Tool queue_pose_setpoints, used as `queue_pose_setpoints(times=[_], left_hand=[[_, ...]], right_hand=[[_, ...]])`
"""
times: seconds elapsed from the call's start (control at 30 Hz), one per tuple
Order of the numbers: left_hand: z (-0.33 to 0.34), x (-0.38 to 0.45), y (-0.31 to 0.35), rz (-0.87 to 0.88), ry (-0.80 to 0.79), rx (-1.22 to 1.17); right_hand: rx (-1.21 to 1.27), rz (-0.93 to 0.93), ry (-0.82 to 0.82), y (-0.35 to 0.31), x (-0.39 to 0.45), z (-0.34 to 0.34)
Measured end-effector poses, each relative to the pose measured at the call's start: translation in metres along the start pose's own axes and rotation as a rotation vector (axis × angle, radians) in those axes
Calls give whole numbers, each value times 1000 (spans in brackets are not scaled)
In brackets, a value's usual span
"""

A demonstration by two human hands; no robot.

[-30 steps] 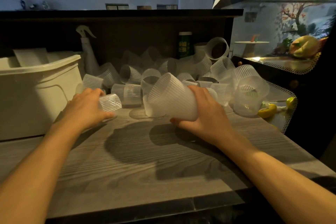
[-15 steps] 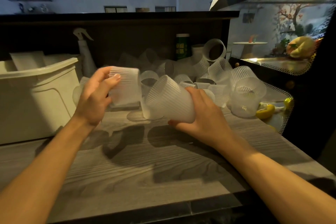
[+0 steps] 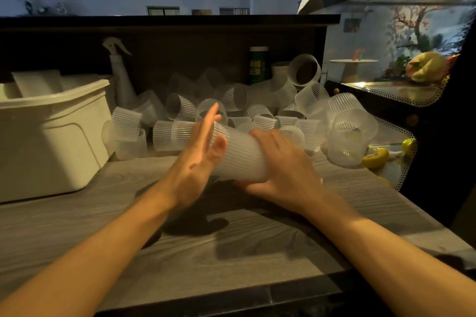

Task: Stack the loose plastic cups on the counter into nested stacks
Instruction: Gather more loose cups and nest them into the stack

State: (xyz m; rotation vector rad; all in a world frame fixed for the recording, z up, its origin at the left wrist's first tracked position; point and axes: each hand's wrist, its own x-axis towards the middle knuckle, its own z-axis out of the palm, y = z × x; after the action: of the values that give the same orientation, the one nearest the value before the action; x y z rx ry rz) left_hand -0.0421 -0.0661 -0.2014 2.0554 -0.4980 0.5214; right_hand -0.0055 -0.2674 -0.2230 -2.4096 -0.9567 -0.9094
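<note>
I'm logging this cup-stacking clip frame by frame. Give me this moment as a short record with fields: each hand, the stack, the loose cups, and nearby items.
left hand: open, fingers straight, flat against the stack's wide end
right hand: grips the stack
stack: nested ribbed cups, tilted, held above the counter
loose cups: many, piled on their sides at the counter's back
bin: white, at left
spray bottle: behind the pile

Left hand [image 3: 199,152] flat, fingers straight; right hand [image 3: 280,165] curled, gripping
</note>
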Motion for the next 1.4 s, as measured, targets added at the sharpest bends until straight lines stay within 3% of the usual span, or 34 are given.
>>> queue_pose_setpoints(times=[0.13, 0.27, 0.33, 0.57, 0.8, 1.03, 1.23, 1.4], left_hand=[[1, -3, 4, -30, -31, -217], [-12, 2, -1, -78, 352, -60], [-20, 5, -15, -131, 447, 59], [-23, 10, -46, -203, 227, 540], [1, 27, -54, -294, 133, 746], [-6, 26, -57, -415, 127, 193], [-30, 24, -43, -316, 359, -207], [-42, 15, -33, -300, 415, -459]], right_hand=[[74, 32, 33, 2, -1, -3], [279, 261, 146, 6, 1, -5], [303, 344, 182, 13, -1, -5], [325, 469, 219, 19, -1, -4], [318, 456, 228, 20, 2, 0], [319, 454, 203, 21, 4, 3], [325, 415, 205, 19, 0, -2], [262, 352, 185, 16, -2, -4]])
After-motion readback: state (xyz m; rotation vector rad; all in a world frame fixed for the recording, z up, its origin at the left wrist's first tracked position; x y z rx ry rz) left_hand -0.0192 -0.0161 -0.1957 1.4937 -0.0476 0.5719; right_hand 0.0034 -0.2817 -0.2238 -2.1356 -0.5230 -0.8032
